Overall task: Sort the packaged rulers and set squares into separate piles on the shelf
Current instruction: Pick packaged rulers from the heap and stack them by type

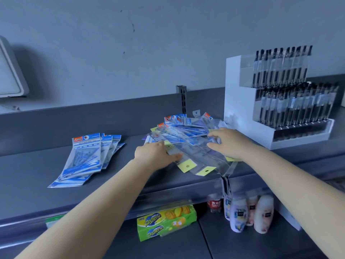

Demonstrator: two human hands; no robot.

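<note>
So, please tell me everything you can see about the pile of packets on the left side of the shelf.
The left pile is a loose fan of several flat, clear plastic packets with blue and white printing. The top packet has a header card with a red logo and the word GEOMETRIC; a triangular set square shows inside. The packets overlap, headers toward the wall, lying flat on the grey shelf. Neither hand touches it.
</note>
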